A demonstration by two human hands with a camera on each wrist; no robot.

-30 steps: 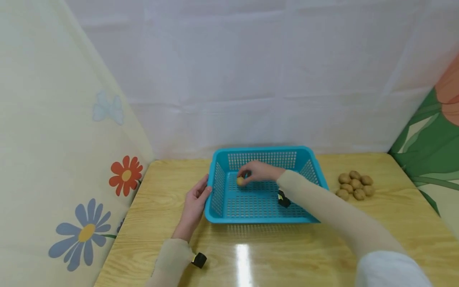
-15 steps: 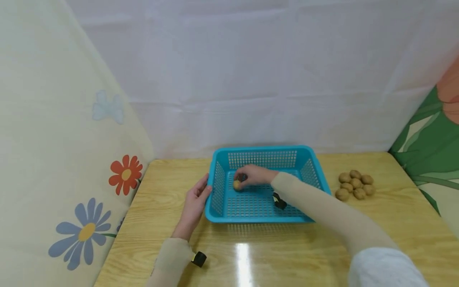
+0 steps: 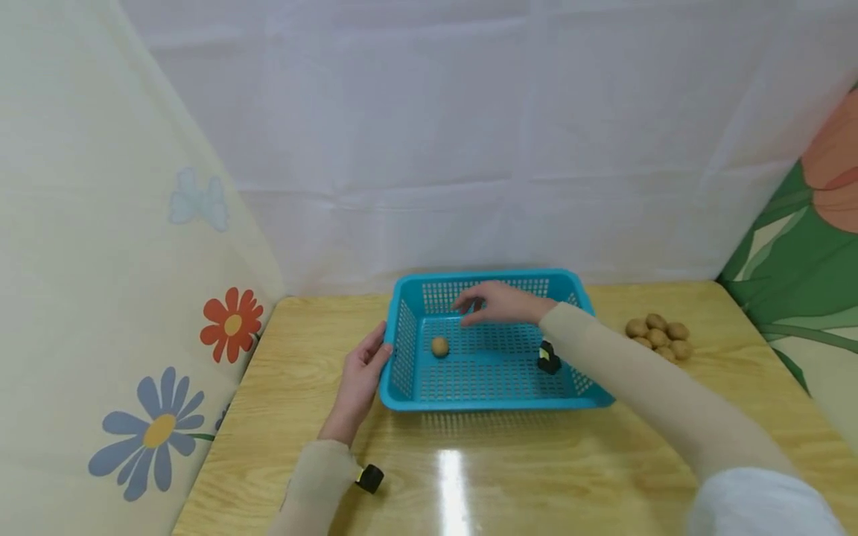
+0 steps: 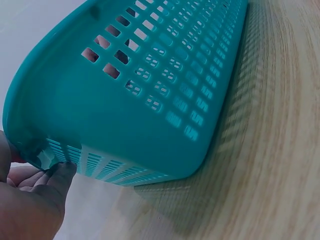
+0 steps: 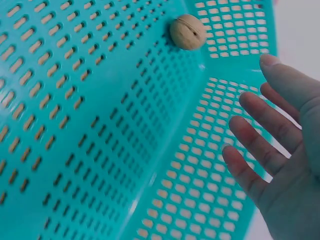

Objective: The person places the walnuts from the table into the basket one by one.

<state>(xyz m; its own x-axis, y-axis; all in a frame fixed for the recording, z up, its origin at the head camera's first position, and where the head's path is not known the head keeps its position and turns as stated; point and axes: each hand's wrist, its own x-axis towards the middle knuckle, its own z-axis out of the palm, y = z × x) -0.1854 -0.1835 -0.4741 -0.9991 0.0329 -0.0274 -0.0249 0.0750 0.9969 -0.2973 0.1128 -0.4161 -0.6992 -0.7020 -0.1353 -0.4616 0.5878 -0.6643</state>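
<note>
A blue-green plastic basket (image 3: 496, 404) with slotted walls stands on the wooden table. One walnut (image 3: 439, 347) lies on its floor toward the left end; the right wrist view shows the seam of this walnut (image 5: 188, 32) clearly. My left hand (image 3: 358, 378) grips the basket's left rim, its thumb over the edge and its fingers against the outer wall, as the left hand (image 4: 37, 195) in the left wrist view also shows. Above the basket, my right hand (image 3: 499, 303) hangs with fingers spread and holds nothing, apart from the walnut.
Several walnuts (image 3: 657, 336) lie grouped on the table (image 3: 556, 476) to the right of the basket, partly behind the right forearm. A white cloth (image 3: 415, 149) hangs behind the table. Floral panels (image 3: 134, 298) stand at either side.
My right hand has let go of the walnut on the basket floor, then risen and drawn back to the right. The left hand keeps its hold on the rim.
</note>
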